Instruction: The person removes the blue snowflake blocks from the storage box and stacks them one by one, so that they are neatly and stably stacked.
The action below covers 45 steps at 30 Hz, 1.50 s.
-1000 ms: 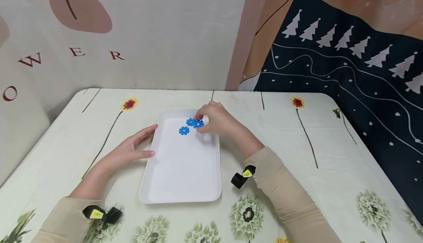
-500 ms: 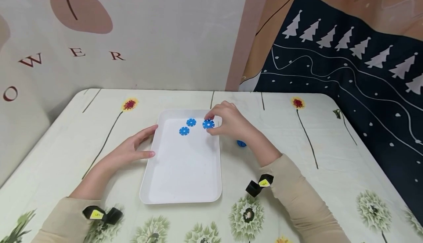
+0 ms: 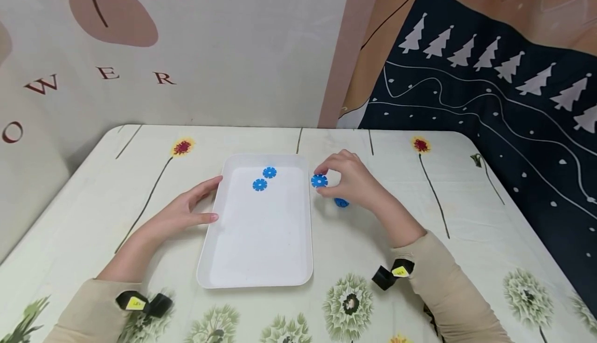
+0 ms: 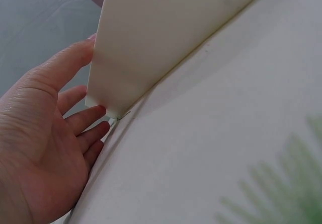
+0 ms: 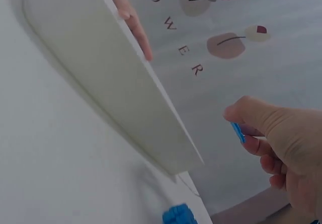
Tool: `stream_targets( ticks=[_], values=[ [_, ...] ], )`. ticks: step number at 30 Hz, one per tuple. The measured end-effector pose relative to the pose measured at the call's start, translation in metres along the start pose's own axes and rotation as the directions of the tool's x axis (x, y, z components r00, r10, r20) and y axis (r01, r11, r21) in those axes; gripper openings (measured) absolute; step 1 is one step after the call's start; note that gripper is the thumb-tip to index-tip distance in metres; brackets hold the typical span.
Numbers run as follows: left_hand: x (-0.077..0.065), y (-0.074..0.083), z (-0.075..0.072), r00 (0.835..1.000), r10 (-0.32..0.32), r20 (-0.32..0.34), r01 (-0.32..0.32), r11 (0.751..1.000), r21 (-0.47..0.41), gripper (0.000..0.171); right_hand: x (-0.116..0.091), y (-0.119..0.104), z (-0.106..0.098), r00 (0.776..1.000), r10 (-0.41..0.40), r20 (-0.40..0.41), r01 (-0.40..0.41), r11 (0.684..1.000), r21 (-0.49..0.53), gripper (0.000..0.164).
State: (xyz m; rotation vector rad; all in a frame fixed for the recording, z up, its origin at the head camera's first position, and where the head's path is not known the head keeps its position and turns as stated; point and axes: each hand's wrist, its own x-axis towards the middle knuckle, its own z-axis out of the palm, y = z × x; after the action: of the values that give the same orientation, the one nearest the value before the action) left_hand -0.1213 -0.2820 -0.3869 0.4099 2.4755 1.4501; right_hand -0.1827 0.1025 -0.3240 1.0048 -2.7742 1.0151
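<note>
Between thumb and fingers, my right hand (image 3: 352, 180) pinches a blue notched snowflake disc (image 3: 319, 181), just off the right side of the white tray (image 3: 261, 239). Seen almost edge-on, that same disc (image 5: 238, 132) shows in the right wrist view. Two more blue discs, a farther one (image 3: 269, 172) and a nearer one (image 3: 259, 185), lie in the tray's far half. My left hand (image 3: 188, 211) rests with extended fingers at the tray's left wall. From the left wrist, its fingertips (image 4: 98, 112) show right at the tray's outer side (image 4: 151, 32).
Under my right hand, partly covered by it, a blue clump (image 3: 341, 202) sits on the table right of the tray; the right wrist view shows it as a stacked blue piece (image 5: 179, 215). A flower-print cloth (image 3: 434, 260) covers the table. A fabric backdrop (image 3: 233, 47) rises behind.
My right hand has picked a disc up from the tray and carried it right, past the tray's edge. The blue clump on the table has come into view. My left hand stays put.
</note>
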Motion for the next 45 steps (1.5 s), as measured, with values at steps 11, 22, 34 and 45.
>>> stream_targets(
  ticks=[11,22,34,45],
  values=[
    [-0.001,0.001,0.0,1.0,0.001,0.001,-0.001,1.0,0.004,0.085,-0.02,0.021,-0.006,1.0,0.021,-0.013,-0.02,1.0,0.017,0.028],
    [-0.001,0.002,0.001,1.0,-0.007,-0.001,0.007,1.0,0.016,0.086,-0.03,0.04,-0.005,0.998,0.046,0.04,-0.047,0.999,0.02,0.027],
    [0.0,-0.001,0.0,1.0,0.022,0.007,-0.022,1.0,-0.014,0.083,-0.036,0.055,0.003,0.998,0.022,0.065,-0.026,0.998,0.058,0.025],
    [-0.001,0.001,0.0,1.0,0.008,0.006,-0.008,1.0,-0.009,0.084,-0.037,0.059,0.005,0.997,0.017,0.072,-0.021,0.998,0.056,0.026]
  ],
)
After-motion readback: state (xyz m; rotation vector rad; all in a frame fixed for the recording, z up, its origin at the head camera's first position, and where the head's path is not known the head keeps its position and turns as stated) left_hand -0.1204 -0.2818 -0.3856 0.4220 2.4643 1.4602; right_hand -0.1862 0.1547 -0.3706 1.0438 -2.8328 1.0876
